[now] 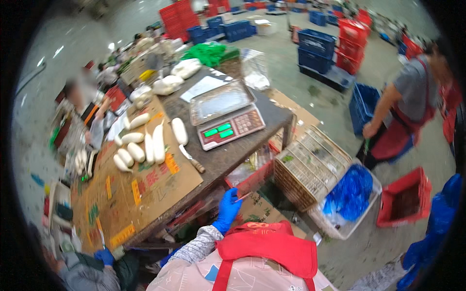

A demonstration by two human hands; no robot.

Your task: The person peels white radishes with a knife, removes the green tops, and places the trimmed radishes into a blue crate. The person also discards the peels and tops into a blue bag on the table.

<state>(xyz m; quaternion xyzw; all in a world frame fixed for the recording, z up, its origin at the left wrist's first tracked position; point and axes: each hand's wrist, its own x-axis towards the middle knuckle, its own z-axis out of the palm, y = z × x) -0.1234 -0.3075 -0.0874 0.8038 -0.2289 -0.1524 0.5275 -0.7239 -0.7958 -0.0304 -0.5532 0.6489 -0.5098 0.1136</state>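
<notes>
My left hand, in a blue glove, is raised beside the front edge of the dark table. Its fingers are closed on a thin reddish stick-like thing. At the lower right, a grey knitted sleeve like my left one reaches into shiny blue plastic; my right hand's fingers cannot be made out there. Several peeled white radishes lie on cardboard over the table. A knife with a wooden handle lies near one radish. Behind it stands a scale with a metal tray.
Right of the table are a beige crate, a white bin holding blue plastic bags, and a red crate. A person in a red apron stands beyond. Another person's gloved hand is near a knife at the lower left.
</notes>
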